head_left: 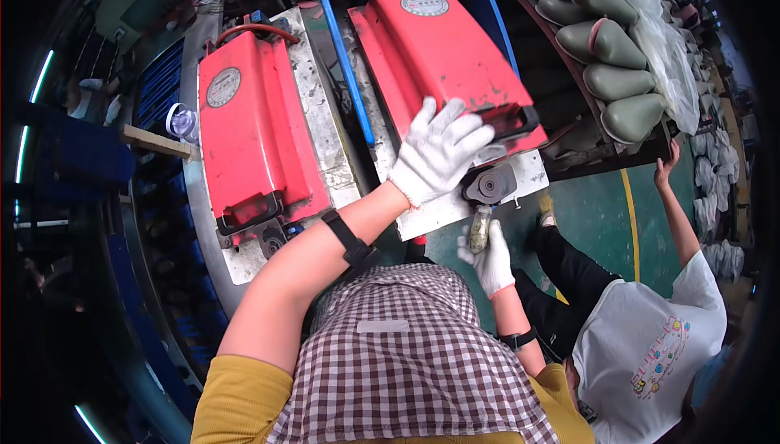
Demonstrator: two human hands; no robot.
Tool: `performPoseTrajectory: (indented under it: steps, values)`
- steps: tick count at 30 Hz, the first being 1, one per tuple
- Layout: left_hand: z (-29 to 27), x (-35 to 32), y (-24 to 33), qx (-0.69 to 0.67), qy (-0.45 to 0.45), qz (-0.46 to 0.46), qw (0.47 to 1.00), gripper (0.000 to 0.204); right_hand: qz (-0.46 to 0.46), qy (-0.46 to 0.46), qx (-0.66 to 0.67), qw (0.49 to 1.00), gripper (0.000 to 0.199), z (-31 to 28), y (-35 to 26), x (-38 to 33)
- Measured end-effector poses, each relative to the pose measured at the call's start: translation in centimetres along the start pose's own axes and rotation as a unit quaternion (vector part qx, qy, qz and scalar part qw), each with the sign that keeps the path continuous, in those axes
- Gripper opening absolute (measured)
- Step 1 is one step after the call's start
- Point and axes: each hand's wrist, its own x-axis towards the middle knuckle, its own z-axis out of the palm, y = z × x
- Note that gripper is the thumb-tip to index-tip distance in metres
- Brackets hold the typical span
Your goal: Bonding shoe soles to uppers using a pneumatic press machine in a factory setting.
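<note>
My left hand (441, 151), in a white knit glove, lies with its fingers stretched out over the front end of the right red machine (447, 34). The fingertips are close to the dark opening (505, 121) in its red cover. Below, my gloved right hand (491, 261) closes around a short yellowish handle (480, 229) that looks wrapped. That handle points up toward a dark grey round fitting (491, 186) at the machine's front. Where handle and fitting meet is hard to make out.
A second red machine (252, 111) stands at left, with a clear plastic cup (183, 121) beside it. Several grey-green shoe-shaped pieces (620, 81) fill a rack at right. A co-worker in a white shirt (650, 346) stands close on my right, one arm raised toward the rack.
</note>
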Motion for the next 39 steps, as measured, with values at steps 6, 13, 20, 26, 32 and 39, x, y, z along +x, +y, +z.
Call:
performPoseTrajectory:
  steps: [6, 13, 20, 26, 32, 39]
  values:
    - [4.8, -4.7, -0.8, 0.016, 0.015, 0.028, 0.999, 0.059, 0.238, -0.194, 0.198, 0.931, 0.052, -1.8, -3.8, -0.7]
    - [4.5, -4.7, -0.7, 0.031, -0.005, 0.023, 0.999, 0.051, 0.08, 0.017, 0.308, 0.948, 0.03, -7.4, -8.5, 6.0]
    - [-2.3, -3.9, 0.5, -0.068, -0.16, -0.052, 0.983, 0.054, 0.046, 0.084, 0.244, 0.965, 0.035, -6.3, -4.4, 3.5]
    - [-16.8, -10.3, -2.3, -0.073, -0.077, -0.288, 0.952, 0.029, 0.066, -0.184, -0.129, 0.972, 0.019, 2.0, -3.0, 1.3]
    - [-26.2, -18.7, -2.8, 0.087, -0.231, -0.456, 0.855, 0.028, -0.041, -0.425, -0.339, 0.838, 0.026, 18.5, -0.3, 1.6]
    - [-25.5, -19.9, -5.1, 0.107, -0.329, -0.41, 0.844, 0.049, 0.144, -0.487, -0.424, 0.75, 0.04, 28.8, 5.9, -3.4]
